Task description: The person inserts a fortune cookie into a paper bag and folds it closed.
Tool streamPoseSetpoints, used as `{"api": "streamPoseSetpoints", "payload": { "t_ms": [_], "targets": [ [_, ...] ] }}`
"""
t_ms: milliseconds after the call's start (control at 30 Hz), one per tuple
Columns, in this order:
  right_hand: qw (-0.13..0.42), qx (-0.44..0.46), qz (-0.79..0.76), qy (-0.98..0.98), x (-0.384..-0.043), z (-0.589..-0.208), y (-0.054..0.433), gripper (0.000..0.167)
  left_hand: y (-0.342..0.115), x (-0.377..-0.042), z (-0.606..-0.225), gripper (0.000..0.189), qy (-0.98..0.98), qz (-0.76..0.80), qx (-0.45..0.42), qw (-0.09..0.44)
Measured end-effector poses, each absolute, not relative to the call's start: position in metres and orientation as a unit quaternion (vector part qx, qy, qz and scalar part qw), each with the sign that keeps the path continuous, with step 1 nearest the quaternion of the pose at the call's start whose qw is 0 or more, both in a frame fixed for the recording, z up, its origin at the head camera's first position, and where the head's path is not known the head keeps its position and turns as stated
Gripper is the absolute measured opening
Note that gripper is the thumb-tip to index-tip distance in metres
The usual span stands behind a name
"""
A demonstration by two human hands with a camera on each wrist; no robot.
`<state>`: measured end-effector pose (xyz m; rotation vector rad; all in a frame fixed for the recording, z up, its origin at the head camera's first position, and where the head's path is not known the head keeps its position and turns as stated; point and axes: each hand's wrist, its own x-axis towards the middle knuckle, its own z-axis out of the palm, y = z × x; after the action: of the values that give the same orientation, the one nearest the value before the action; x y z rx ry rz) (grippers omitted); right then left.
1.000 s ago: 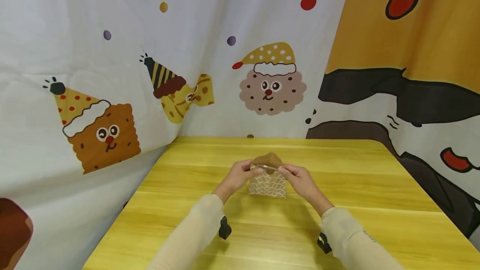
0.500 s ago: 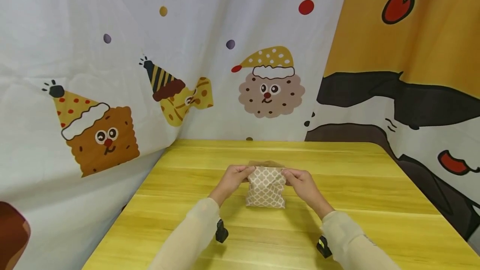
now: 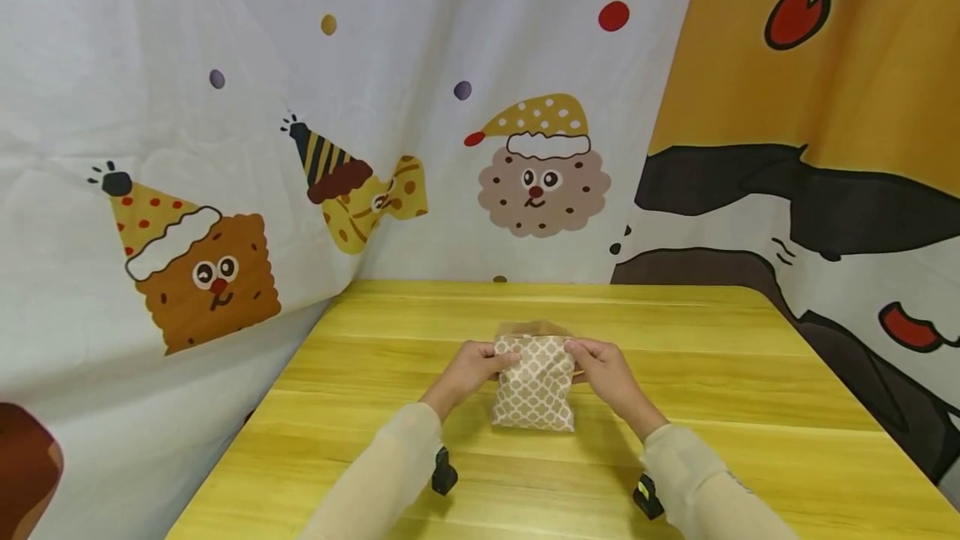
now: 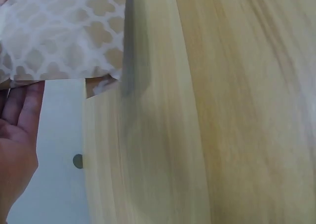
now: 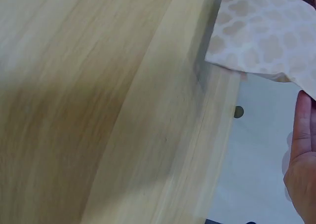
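A small tan paper bag (image 3: 534,390) with a white lattice print hangs above the table in the head view, its patterned face towards me. Behind its top edge a plain brown strip of paper (image 3: 536,328) shows. My left hand (image 3: 472,369) grips the bag's upper left side, thumb across the front. At the upper right corner my right hand (image 3: 609,369) pinches it. In the left wrist view, fingers (image 4: 30,105) reach behind the bag (image 4: 59,31). The right wrist view has the bag (image 5: 261,31) at the top right, above my right hand (image 5: 303,165). What it contains is hidden.
A yellow wood-grain table (image 3: 420,315) lies under both hands. White curtain (image 3: 405,40) with cartoon biscuits hangs at its back and left, and an orange and black print (image 3: 862,90) at the right. Black wrist mounts (image 3: 444,472) hang below the sleeves.
The bag has tipped from showing its open brown mouth to showing its full patterned front, lower in view. My left thumb has moved onto the front; my right hand keeps its corner.
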<state>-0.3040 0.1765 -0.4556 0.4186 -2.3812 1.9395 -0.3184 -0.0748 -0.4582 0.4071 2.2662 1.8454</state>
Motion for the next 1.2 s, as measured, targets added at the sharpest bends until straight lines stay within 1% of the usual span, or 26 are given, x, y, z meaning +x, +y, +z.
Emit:
{"api": "streamPoseSetpoints", "payload": {
  "t_ms": [67, 167, 233, 300, 333, 433, 467, 533, 633, 700, 800, 867, 967, 1033, 1100, 1200],
  "targets": [
    [0.013, 0.128, 0.634, -0.762, -0.304, -0.456, 0.177, 0.039, -0.074, -0.317, -0.457, 0.050, 0.767, 0.622, 0.132, 0.085],
    [-0.020, 0.126, 0.636, -0.761, -0.304, -0.457, 0.179, 0.040, -0.072, -0.317, -0.455, 0.050, 0.770, 0.621, 0.126, 0.075],
    [-0.040, 0.124, 0.632, -0.764, -0.304, -0.458, 0.180, 0.038, -0.072, -0.317, -0.454, 0.041, 0.768, 0.623, 0.131, 0.077],
    [-0.043, 0.124, 0.624, -0.771, -0.304, -0.458, 0.180, 0.037, -0.071, -0.318, -0.454, 0.032, 0.757, 0.628, 0.150, 0.099],
    [-0.040, 0.121, 0.623, -0.772, -0.304, -0.457, 0.179, 0.035, -0.070, -0.318, -0.454, 0.032, 0.749, 0.632, 0.162, 0.116],
    [-0.031, 0.112, 0.619, -0.777, -0.304, -0.457, 0.180, 0.035, -0.068, -0.317, -0.455, 0.047, 0.728, 0.638, 0.188, 0.164],
    [-0.036, 0.113, 0.612, -0.782, -0.303, -0.457, 0.180, 0.036, -0.068, -0.317, -0.456, 0.048, 0.723, 0.643, 0.188, 0.172],
    [-0.063, 0.115, 0.597, -0.791, -0.303, -0.458, 0.182, 0.032, -0.067, -0.317, -0.456, 0.044, 0.726, 0.643, 0.181, 0.163],
    [-0.097, 0.124, 0.579, -0.800, -0.302, -0.462, 0.185, 0.027, -0.066, -0.316, -0.455, 0.042, 0.737, 0.642, 0.167, 0.130],
    [-0.100, 0.124, 0.581, -0.798, -0.303, -0.464, 0.186, 0.030, -0.065, -0.316, -0.454, 0.048, 0.738, 0.640, 0.171, 0.131],
    [-0.080, 0.119, 0.600, -0.787, -0.304, -0.468, 0.187, 0.029, -0.063, -0.315, -0.453, 0.052, 0.730, 0.639, 0.186, 0.156],
    [-0.073, 0.123, 0.616, -0.774, -0.304, -0.469, 0.187, 0.028, -0.063, -0.314, -0.453, 0.048, 0.731, 0.636, 0.187, 0.162],
    [-0.079, 0.141, 0.631, -0.759, -0.304, -0.469, 0.188, 0.028, -0.063, -0.313, -0.454, 0.034, 0.741, 0.630, 0.178, 0.152],
    [-0.088, 0.156, 0.631, -0.754, -0.303, -0.466, 0.188, 0.031, -0.064, -0.313, -0.455, 0.030, 0.748, 0.624, 0.175, 0.144],
    [-0.086, 0.171, 0.624, -0.758, -0.303, -0.463, 0.188, 0.034, -0.064, -0.314, -0.456, 0.029, 0.755, 0.613, 0.186, 0.139],
    [-0.071, 0.174, 0.613, -0.767, -0.305, -0.459, 0.187, 0.034, -0.064, -0.315, -0.459, 0.033, 0.765, 0.594, 0.206, 0.137]
  ]
}}
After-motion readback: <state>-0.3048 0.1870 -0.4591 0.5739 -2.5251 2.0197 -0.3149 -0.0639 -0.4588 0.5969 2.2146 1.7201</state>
